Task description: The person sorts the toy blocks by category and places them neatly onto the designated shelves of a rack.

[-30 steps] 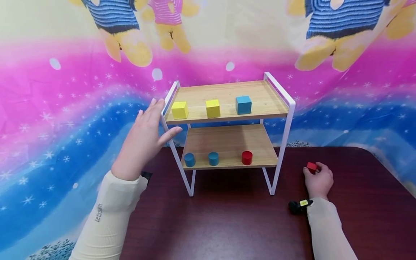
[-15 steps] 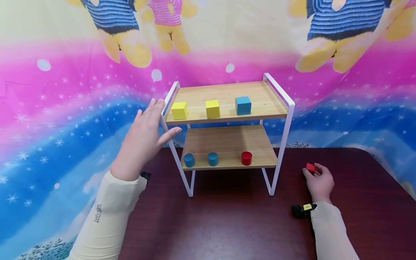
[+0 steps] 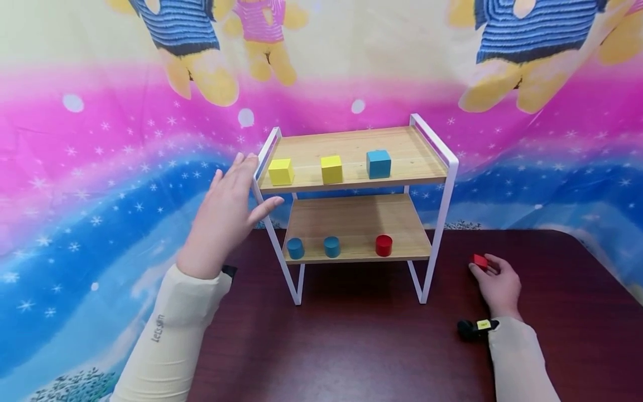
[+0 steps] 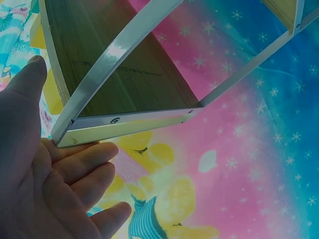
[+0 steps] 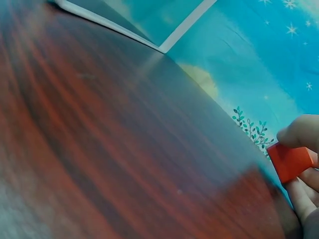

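In the head view my left hand [image 3: 221, 215] is at the left side of a two-tier shelf [image 3: 346, 142], fingers extended and thumb spread. The left wrist view has its fingers right at the corner of the white metal frame [image 4: 107, 57]. My right hand [image 3: 498, 285] pinches a red cube [image 3: 479, 261] between thumb and fingers, over the table to the right of the shelf. On the top board are two yellow cubes, one at the left [image 3: 281, 172] and one mid-board [image 3: 331, 170], and a blue cube [image 3: 378, 164].
The lower board carries a blue cylinder [image 3: 295, 249] at its left end, a second blue cylinder [image 3: 331, 247] beside it, and a red cylinder [image 3: 384, 245] toward the right. Everything stands on a dark red-brown table [image 3: 361, 346], with a printed cloth backdrop [image 3: 311, 100] behind.
My right wrist has swung a little to the right, and the red cube has turned slightly in the fingers. The left hand keeps its place at the shelf frame.
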`<state>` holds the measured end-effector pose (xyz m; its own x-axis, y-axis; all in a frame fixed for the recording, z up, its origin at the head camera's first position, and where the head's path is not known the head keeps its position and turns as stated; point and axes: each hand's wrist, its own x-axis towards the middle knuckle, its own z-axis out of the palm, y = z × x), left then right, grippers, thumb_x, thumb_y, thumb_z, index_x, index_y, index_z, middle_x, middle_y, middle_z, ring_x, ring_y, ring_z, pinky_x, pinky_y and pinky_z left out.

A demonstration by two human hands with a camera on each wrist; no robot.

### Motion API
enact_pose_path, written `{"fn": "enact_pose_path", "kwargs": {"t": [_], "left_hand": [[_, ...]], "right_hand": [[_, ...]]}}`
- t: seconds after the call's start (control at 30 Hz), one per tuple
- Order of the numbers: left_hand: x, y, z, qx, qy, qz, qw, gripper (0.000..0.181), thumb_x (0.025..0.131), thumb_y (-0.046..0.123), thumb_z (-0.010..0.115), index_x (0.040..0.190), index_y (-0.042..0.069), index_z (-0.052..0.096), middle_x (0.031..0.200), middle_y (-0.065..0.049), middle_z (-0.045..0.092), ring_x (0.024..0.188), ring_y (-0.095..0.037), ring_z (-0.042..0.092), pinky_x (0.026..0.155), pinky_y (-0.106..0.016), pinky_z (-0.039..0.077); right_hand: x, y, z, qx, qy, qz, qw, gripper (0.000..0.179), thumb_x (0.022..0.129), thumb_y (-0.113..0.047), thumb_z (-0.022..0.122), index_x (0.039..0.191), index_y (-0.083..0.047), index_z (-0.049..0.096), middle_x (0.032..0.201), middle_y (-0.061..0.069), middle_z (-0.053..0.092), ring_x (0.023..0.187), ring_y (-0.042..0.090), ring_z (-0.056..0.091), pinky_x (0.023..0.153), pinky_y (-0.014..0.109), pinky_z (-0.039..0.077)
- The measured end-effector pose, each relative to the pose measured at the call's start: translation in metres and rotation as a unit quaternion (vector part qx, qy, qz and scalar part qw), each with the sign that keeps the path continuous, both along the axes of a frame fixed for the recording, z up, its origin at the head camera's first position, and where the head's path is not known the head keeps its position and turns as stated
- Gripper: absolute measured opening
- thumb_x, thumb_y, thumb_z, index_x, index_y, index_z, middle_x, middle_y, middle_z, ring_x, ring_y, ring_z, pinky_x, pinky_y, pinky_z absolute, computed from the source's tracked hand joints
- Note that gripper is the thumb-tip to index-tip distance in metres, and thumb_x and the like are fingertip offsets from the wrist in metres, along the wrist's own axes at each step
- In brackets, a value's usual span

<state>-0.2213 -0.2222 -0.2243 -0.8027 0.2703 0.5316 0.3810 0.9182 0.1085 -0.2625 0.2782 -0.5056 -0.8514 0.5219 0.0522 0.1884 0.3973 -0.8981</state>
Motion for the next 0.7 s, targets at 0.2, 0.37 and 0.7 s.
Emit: {"fn": "enact_pose_path", "kwargs": {"t": [0.2,0.37,0.7], "left_hand": [[0.0009,-0.0004,0.0000,-0.003,0.010,-0.003,0.9999,0.082,0.086,0.055,0.056,0.149,0.011,0.026,0.152,-0.011,0.027,0.143,-0.021,0.012,0.113,-0.052,0.011],[0.0002,0.0008,0.0001,-0.003,0.016,-0.003,0.9999,0.082,0.086,0.054,0.057,0.148,0.010,0.028,0.152,-0.010,0.028,0.143,-0.020,0.012,0.113,-0.051,0.011],[0.0015,0.0022,0.0023,-0.006,0.014,0.005,0.9999,0.083,0.086,0.054,0.058,0.148,0.010,0.028,0.152,-0.011,0.028,0.143,-0.022,0.013,0.113,-0.051,0.011]], "right_hand": [[0.0027,0.0007,0.0015,0.021,0.001,0.021,0.9996,0.068,0.089,-0.044,0.059,0.144,-0.010,0.038,0.141,0.020,0.041,0.123,0.037,0.047,0.097,0.050,0.041],[0.0032,0.0013,0.0022,0.034,0.007,0.024,0.9991,0.067,0.089,-0.042,0.059,0.144,-0.009,0.038,0.140,0.021,0.041,0.122,0.037,0.048,0.096,0.051,0.042],[0.0058,-0.0008,0.0029,0.040,0.012,0.026,0.9988,0.065,0.090,-0.041,0.058,0.143,-0.009,0.039,0.139,0.021,0.043,0.120,0.037,0.049,0.095,0.051,0.042]]}}
